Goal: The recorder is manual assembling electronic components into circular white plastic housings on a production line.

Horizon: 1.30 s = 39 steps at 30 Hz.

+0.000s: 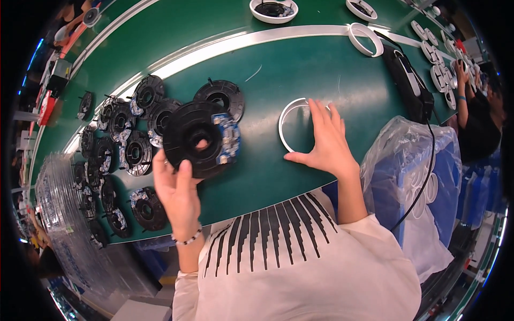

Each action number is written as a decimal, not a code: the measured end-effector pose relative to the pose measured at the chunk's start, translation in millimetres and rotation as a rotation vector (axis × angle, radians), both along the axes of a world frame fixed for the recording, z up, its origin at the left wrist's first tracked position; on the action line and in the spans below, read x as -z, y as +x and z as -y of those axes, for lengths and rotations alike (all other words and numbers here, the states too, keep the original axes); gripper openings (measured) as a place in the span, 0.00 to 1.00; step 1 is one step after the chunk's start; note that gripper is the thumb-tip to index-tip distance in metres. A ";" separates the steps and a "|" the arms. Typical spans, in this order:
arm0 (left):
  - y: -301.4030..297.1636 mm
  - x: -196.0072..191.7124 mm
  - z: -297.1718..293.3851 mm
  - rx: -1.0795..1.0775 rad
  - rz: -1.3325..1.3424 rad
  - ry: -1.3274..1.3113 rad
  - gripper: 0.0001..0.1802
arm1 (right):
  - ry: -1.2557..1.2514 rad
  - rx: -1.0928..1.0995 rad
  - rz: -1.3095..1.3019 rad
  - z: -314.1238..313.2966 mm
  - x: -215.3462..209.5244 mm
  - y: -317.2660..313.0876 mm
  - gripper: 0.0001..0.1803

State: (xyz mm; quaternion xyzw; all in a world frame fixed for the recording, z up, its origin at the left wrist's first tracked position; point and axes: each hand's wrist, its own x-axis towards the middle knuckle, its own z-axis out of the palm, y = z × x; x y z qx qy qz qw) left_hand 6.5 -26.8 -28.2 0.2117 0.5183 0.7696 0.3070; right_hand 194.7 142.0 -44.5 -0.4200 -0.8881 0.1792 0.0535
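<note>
My left hand (179, 187) grips a black round plastic disc (184, 125) by its lower left edge, raised above the green table. A blue circuit board (229, 138) sits on the disc's right side, and a fingertip shows through the centre hole. My right hand (329, 142) spans a thin white ring (282, 128), thumb at its near edge and fingers at its far edge. The palm and fingers hide the ring's right side. Just behind the held disc, another black disc (234, 99) lies on the table.
Several black discs with boards (137, 152) crowd the table's left side. Another white ring (365, 40) leans by the white rail, near a black device (409, 80) with a cable. A plastic-lined blue bin (385, 160) holds white rings at right. A co-worker's arm (461, 101) shows far right.
</note>
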 end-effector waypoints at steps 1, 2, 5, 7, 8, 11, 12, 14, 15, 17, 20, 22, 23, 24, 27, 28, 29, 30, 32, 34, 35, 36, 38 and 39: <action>3.9 4.1 -3.9 -0.012 0.021 0.006 0.21 | 0.002 -0.011 -0.002 -1.4 -1.2 -1.5 0.59; 7.9 3.6 -6.0 -0.002 0.036 0.011 0.22 | -0.058 -0.012 -0.067 -3.5 -3.7 -1.8 0.61; 10.7 9.9 -10.1 0.036 0.033 0.014 0.22 | -0.101 -0.051 -0.490 -5.2 0.4 -2.2 0.66; 18.5 8.5 -16.2 0.050 0.002 0.015 0.22 | -0.374 -0.108 -1.162 1.0 -7.7 -7.2 0.73; 21.1 14.3 -16.9 0.057 -0.007 0.010 0.22 | -0.443 -0.184 -1.239 4.4 -14.6 -12.7 0.74; 36.3 24.1 -24.2 0.093 -0.077 0.023 0.28 | -0.317 -0.347 -1.056 16.6 -27.2 -27.5 0.77; 36.6 25.3 -28.1 0.177 -0.167 0.069 0.31 | -0.265 -0.362 -0.990 19.3 -26.1 -34.4 0.76; 38.8 14.7 -30.8 0.296 -0.131 0.055 0.39 | -0.208 -0.370 -0.922 21.9 -26.6 -37.3 0.76; 35.7 8.9 -27.4 0.366 -0.132 0.027 0.44 | -0.252 -0.386 -0.925 24.1 -29.6 -35.2 0.75; 24.1 5.3 -26.4 0.654 0.176 0.253 0.49 | -0.296 -0.398 -0.926 26.9 -30.8 -33.6 0.74; 10.9 20.8 -22.3 0.656 0.900 0.507 0.39 | -0.563 -0.590 -0.959 35.2 -33.8 -36.1 0.72; 5.7 23.2 -26.1 0.577 0.932 0.402 0.30 | -0.415 -0.647 -0.857 34.7 -35.4 -39.4 0.72; 4.2 22.7 -26.8 0.567 0.930 0.356 0.28 | -0.409 -0.641 -0.855 34.0 -34.9 -40.0 0.71; 7.2 21.1 -26.8 0.520 0.863 0.354 0.27 | -0.412 -0.642 -0.854 33.4 -35.3 -38.7 0.71; 14.2 14.9 -31.4 0.447 0.813 0.287 0.24 | -0.425 -0.581 -0.807 32.9 -36.1 -35.4 0.70; 15.6 18.0 -32.6 0.413 0.801 0.303 0.23 | -0.399 -0.576 -0.799 34.5 -35.8 -36.3 0.69; 17.3 19.6 -34.0 0.379 0.789 0.318 0.23 | -0.374 -0.571 -0.792 35.8 -35.6 -37.5 0.67; 18.8 14.5 -35.8 0.360 0.879 0.281 0.21 | -0.376 -0.572 -0.791 36.9 -35.5 -39.8 0.67; 21.6 18.8 -34.6 0.291 0.804 0.245 0.21 | -0.191 -0.693 -0.739 38.1 -35.8 -44.5 0.65; 21.6 26.2 -31.9 0.267 0.836 0.292 0.27 | -0.188 -0.706 -0.746 35.3 -35.9 -44.6 0.65; 20.4 24.2 -31.8 0.263 0.838 0.294 0.27 | -0.184 -0.719 -0.756 34.3 -36.0 -44.7 0.64; 17.9 19.7 -35.1 0.335 0.844 0.270 0.32 | -0.183 -0.719 -0.756 32.7 -35.3 -45.0 0.64; 15.2 15.9 -37.3 0.407 0.850 0.247 0.37 | -0.195 -0.726 -0.717 29.9 -33.5 -45.4 0.64; 14.6 15.6 -35.4 0.400 0.872 0.215 0.40 | -0.198 -0.728 -0.717 29.6 -35.6 -45.2 0.64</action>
